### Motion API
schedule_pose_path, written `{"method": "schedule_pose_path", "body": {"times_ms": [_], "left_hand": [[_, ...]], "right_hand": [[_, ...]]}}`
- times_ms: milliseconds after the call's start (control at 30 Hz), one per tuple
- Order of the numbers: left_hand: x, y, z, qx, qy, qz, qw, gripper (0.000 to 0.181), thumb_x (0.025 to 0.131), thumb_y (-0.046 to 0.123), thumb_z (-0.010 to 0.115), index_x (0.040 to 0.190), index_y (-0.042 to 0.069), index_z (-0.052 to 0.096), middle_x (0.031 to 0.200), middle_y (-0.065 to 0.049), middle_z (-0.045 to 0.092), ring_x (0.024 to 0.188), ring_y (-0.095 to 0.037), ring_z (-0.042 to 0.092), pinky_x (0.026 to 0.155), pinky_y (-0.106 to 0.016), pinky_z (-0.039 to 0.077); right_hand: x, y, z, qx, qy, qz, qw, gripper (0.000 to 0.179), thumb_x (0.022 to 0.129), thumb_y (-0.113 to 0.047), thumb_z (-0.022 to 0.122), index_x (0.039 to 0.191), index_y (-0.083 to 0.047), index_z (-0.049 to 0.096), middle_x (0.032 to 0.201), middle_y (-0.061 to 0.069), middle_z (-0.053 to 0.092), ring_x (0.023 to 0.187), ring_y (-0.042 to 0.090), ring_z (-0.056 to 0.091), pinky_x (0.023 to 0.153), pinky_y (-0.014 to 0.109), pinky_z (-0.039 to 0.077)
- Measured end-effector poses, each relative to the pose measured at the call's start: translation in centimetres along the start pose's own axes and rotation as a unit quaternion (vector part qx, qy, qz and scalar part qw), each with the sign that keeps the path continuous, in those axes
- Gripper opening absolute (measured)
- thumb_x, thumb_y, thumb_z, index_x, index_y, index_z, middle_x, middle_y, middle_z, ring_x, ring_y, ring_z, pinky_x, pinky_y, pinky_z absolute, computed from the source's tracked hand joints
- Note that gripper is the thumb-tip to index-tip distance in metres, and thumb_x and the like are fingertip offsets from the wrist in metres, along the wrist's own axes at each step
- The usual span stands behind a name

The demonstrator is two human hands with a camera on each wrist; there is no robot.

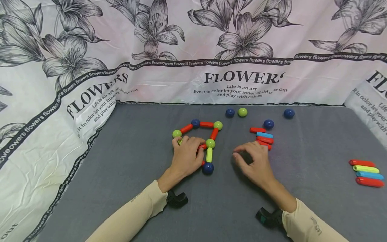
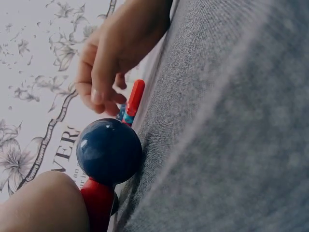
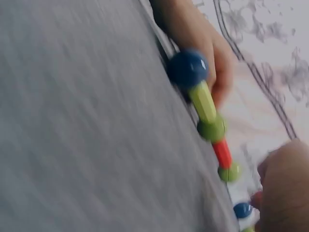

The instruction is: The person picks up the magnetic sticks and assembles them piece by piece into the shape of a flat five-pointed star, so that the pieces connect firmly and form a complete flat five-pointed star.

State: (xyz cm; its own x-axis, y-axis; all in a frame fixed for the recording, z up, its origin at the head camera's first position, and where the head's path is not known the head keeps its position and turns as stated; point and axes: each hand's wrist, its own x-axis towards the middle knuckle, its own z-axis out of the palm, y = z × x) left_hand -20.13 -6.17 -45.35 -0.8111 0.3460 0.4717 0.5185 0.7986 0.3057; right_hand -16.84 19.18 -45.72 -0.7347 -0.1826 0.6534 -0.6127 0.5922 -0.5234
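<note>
My left hand (image 1: 188,156) lies over a figure of magnetic balls and rods, its bent fingers gripping the middle and hiding part of it. Between index finger and thumb a red rod (image 1: 202,147) shows. The visible outline has red rods, green balls and a blue ball (image 1: 195,123) at the far side. Toward the near end, a yellow-green rod (image 1: 209,155) joins a green ball (image 1: 210,144) to a larger-looking blue ball (image 2: 109,151). To the right of this figure, my right hand (image 1: 255,163) hovers with thumb and forefinger loosely bent and apart, nothing visible between them.
Just beyond the right hand lie loose red and blue rods (image 1: 264,135). Loose blue balls (image 1: 289,113) and one green ball (image 1: 242,112) sit near the far edge. Another row of rods (image 1: 368,168) is at the far right. A flower-printed cloth (image 1: 242,80) borders the grey tabletop (image 1: 121,161).
</note>
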Motion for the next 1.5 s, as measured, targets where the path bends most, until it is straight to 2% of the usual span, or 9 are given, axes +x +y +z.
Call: {"method": "schedule_pose_path", "body": {"times_ms": [100, 200, 367, 467, 700, 833, 1133, 1267, 1500], "left_hand": [[0.0, 0.1, 0.0, 0.014, 0.005, 0.0, 0.9999, 0.02, 0.094, 0.018, 0.057, 0.104, 0.016, 0.074, 0.094, 0.0, 0.072, 0.085, -0.021, 0.054, 0.099, -0.058, 0.028], [0.0, 0.1, 0.0, 0.02, 0.008, -0.004, 0.9998, 0.019, 0.094, 0.019, 0.058, 0.101, 0.016, 0.075, 0.093, 0.0, 0.071, 0.085, -0.022, 0.053, 0.099, -0.059, 0.028], [-0.1, 0.1, -0.1, 0.026, 0.0, -0.012, 0.9996, 0.019, 0.094, 0.022, 0.059, 0.1, 0.016, 0.076, 0.092, 0.0, 0.071, 0.084, -0.022, 0.053, 0.098, -0.059, 0.028], [-0.1, 0.0, -0.1, 0.022, -0.002, -0.005, 0.9997, 0.019, 0.094, 0.024, 0.059, 0.1, 0.016, 0.076, 0.092, 0.0, 0.071, 0.082, -0.021, 0.053, 0.097, -0.058, 0.028], [-0.3, -0.1, 0.1, -0.007, -0.01, 0.033, 0.9994, 0.017, 0.094, 0.025, 0.06, 0.098, 0.018, 0.075, 0.094, 0.003, 0.073, 0.081, -0.017, 0.052, 0.096, -0.058, 0.029], [-0.3, 0.0, 0.0, -0.009, -0.017, 0.045, 0.9988, 0.017, 0.093, 0.025, 0.06, 0.098, 0.02, 0.074, 0.094, 0.005, 0.073, 0.082, -0.015, 0.052, 0.097, -0.058, 0.03], [-0.3, 0.1, -0.2, -0.021, -0.056, 0.071, 0.9957, 0.019, 0.095, 0.026, 0.058, 0.101, 0.021, 0.075, 0.098, 0.005, 0.072, 0.086, -0.014, 0.051, 0.1, -0.055, 0.03], [-0.2, 0.1, -0.2, -0.03, -0.064, 0.081, 0.9942, 0.019, 0.095, 0.027, 0.058, 0.102, 0.021, 0.075, 0.097, 0.005, 0.073, 0.08, -0.013, 0.05, 0.096, -0.051, 0.032], [0.0, 0.2, -0.3, -0.036, -0.073, 0.091, 0.9925, 0.02, 0.094, 0.028, 0.057, 0.103, 0.021, 0.074, 0.093, 0.007, 0.073, 0.073, -0.009, 0.049, 0.092, -0.049, 0.033]], "right_hand": [[0.4, 1.3, -0.7, -0.053, 0.075, 0.03, 0.9953, 0.011, 0.08, -0.007, 0.076, 0.09, -0.006, 0.074, 0.086, 0.01, 0.069, 0.084, 0.028, 0.052, 0.08, 0.044, 0.024], [0.6, 2.5, -1.6, -0.107, 0.098, 0.071, 0.9869, 0.016, 0.079, -0.006, 0.073, 0.094, -0.001, 0.073, 0.091, 0.018, 0.066, 0.088, 0.037, 0.049, 0.079, 0.053, 0.023], [0.5, 3.5, -3.0, -0.184, 0.069, 0.144, 0.9697, 0.024, 0.074, -0.009, 0.064, 0.094, 0.004, 0.07, 0.095, 0.026, 0.063, 0.09, 0.046, 0.046, 0.082, 0.065, 0.022], [0.4, 3.5, -3.1, -0.201, 0.039, 0.153, 0.9667, 0.025, 0.074, -0.01, 0.063, 0.094, 0.003, 0.071, 0.094, 0.025, 0.064, 0.088, 0.044, 0.047, 0.081, 0.063, 0.023], [0.0, 3.6, -2.3, -0.136, -0.031, 0.039, 0.9895, 0.022, 0.082, -0.008, 0.078, 0.103, -0.008, 0.078, 0.088, 0.009, 0.068, 0.08, 0.025, 0.05, 0.072, 0.04, 0.021], [-0.1, 3.2, -1.7, -0.094, -0.076, -0.001, 0.9927, 0.027, 0.083, -0.009, 0.082, 0.11, -0.012, 0.078, 0.087, 0.002, 0.065, 0.079, 0.016, 0.046, 0.074, 0.034, 0.021], [-0.4, 1.3, -0.5, -0.021, -0.144, -0.001, 0.9894, 0.029, 0.086, -0.013, 0.08, 0.114, -0.019, 0.077, 0.096, -0.005, 0.067, 0.087, 0.01, 0.051, 0.077, 0.03, 0.03], [-0.4, 0.8, -0.2, -0.006, -0.144, 0.013, 0.9895, 0.031, 0.088, -0.013, 0.079, 0.118, -0.021, 0.076, 0.095, -0.006, 0.066, 0.084, 0.009, 0.053, 0.076, 0.03, 0.033], [-0.4, 0.7, -0.2, -0.002, -0.143, 0.036, 0.9891, 0.03, 0.09, -0.013, 0.077, 0.119, -0.021, 0.075, 0.092, -0.007, 0.061, 0.07, 0.006, 0.043, 0.07, 0.028, 0.033]]}}
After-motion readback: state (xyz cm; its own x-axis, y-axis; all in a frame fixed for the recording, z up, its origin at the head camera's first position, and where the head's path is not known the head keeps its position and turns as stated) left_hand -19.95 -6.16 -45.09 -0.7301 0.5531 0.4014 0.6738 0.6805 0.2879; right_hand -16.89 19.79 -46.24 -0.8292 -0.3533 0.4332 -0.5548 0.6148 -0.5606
